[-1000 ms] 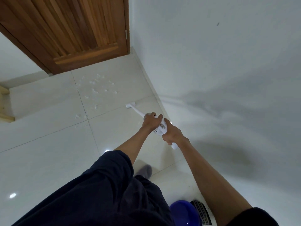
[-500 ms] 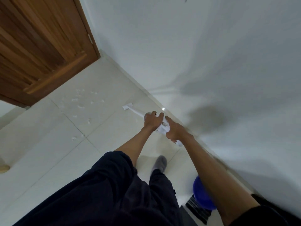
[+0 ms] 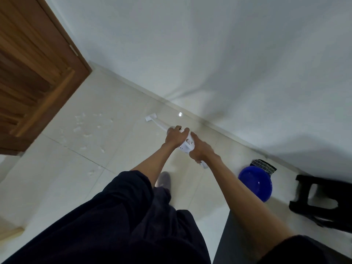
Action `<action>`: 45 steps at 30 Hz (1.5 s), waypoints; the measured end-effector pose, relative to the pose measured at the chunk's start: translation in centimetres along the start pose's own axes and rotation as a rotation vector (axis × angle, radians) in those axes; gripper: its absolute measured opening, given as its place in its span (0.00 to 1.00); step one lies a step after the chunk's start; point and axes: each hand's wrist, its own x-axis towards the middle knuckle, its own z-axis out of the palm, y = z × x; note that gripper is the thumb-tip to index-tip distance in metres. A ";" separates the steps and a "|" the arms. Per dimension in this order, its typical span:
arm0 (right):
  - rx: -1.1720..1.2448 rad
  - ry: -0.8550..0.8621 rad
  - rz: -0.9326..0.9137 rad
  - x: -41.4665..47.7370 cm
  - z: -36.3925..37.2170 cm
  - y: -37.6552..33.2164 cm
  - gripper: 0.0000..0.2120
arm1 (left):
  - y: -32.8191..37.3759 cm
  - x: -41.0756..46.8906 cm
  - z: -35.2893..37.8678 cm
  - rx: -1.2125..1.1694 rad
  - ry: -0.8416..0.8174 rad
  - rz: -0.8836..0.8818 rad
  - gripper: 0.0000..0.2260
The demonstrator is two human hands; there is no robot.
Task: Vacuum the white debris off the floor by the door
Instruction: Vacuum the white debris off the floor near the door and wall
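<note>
I have one view only, the wide-angle camera worn on the person's head. It faces forward and steeply down the arms to the floor (image 3: 57,187). The picture is rolled, so the door (image 3: 34,73) leans at upper left and the wall (image 3: 209,54) fills the top. The left hand (image 3: 174,138) and right hand (image 3: 200,152) sit mid-frame at arm's length.

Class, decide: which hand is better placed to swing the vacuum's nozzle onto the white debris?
Probably the left hand: it grips the vacuum further forward, nearer the nozzle and on the white debris side. The right hand holds the rear handle.
</note>
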 end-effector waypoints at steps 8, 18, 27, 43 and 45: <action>0.090 0.103 0.053 -4.2 5.8 0.0 0.39 | -4.2 -3.5 0.6 0.048 -0.061 0.053 0.31; 0.318 0.156 0.166 -10.1 16.8 -0.1 0.41 | -11.6 -10.1 1.6 0.183 -0.168 0.154 0.27; 0.400 0.194 0.218 -13.7 25.0 -3.3 0.41 | -18.2 -14.6 -0.3 0.192 -0.213 0.172 0.28; 0.553 0.238 0.334 -17.7 31.7 -11.5 0.44 | -24.2 -17.8 -6.6 0.321 -0.351 0.252 0.31; 0.580 0.243 0.338 -18.2 32.4 -12.4 0.43 | -24.8 -18.0 -7.3 0.326 -0.356 0.257 0.30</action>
